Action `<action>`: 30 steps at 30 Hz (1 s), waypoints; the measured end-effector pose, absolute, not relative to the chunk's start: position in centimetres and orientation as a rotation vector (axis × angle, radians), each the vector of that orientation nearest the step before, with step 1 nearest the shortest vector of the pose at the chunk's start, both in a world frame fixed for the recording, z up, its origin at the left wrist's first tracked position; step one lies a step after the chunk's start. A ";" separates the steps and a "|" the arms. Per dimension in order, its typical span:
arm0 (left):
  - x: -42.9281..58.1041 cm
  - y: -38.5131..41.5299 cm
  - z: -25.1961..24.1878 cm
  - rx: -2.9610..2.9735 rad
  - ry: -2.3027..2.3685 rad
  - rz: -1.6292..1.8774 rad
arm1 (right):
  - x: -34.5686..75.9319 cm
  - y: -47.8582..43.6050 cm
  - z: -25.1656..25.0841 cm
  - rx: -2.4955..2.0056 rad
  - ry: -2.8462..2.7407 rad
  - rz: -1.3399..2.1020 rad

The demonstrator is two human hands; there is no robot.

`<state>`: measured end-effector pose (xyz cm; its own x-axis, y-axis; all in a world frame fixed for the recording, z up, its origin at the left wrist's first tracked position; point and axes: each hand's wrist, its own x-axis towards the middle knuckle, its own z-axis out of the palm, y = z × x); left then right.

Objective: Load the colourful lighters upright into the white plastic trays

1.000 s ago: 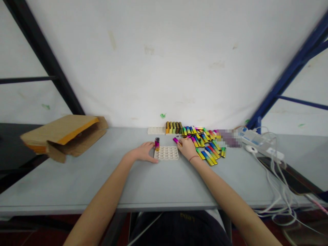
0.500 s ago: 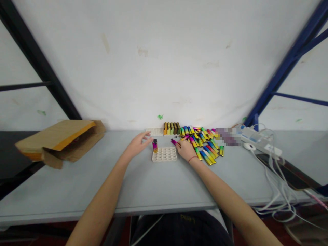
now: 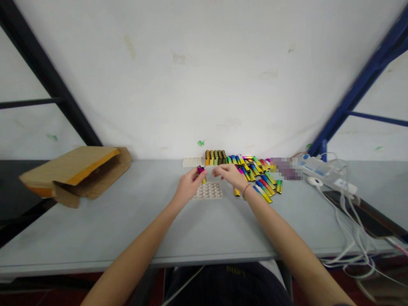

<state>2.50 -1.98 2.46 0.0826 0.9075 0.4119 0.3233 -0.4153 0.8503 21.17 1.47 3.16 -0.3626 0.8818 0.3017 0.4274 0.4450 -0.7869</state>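
Observation:
My left hand (image 3: 188,183) is closed around a shiny purple-and-gold lighter (image 3: 200,169) at the far left end of a white tray with round holes (image 3: 208,191). The lighter stands upright with its dark top showing, and my fingers hide part of it. Whether its base sits in a hole I cannot tell. Just to the right, my right hand (image 3: 228,173) hovers above the table with its fingers loosely bent and parted; nothing shows in them. Beyond my right wrist lies a loose heap of shiny multicoloured lighters (image 3: 255,171).
Behind the near tray stand several upright lighters (image 3: 215,157) in rows beside another white holed tray (image 3: 192,162). An opened cardboard package (image 3: 73,174) lies at the left. A power strip (image 3: 328,173) with white cables (image 3: 347,229) and a dark flat device (image 3: 360,214) occupy the right side.
My left hand has moved right and closed on a lighter by the tray. The lighter formerly in my right hand no longer shows there; that hand has lifted off the heap's edge.

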 end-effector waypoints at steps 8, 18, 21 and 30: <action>3.3 -3.9 2.1 1.922 1.102 1.050 | 19.0 4.8 2.2 -1.829 -2.322 0.008; 4.2 -4.2 0.8 1.894 1.020 1.027 | 22.3 1.3 2.9 -1.063 -1.701 0.842; 4.4 -4.3 0.8 1.884 1.009 1.039 | 22.7 -1.0 3.2 -0.883 -1.608 1.023; 4.2 -4.3 0.7 1.883 1.042 1.040 | 21.8 -2.8 2.9 -0.862 -1.593 0.974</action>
<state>4.16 -4.26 0.72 0.3432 0.8916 0.2954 0.2974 -0.4015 0.8662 21.76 -2.75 2.91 -0.2094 0.8951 0.3935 0.0574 0.4130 -0.9089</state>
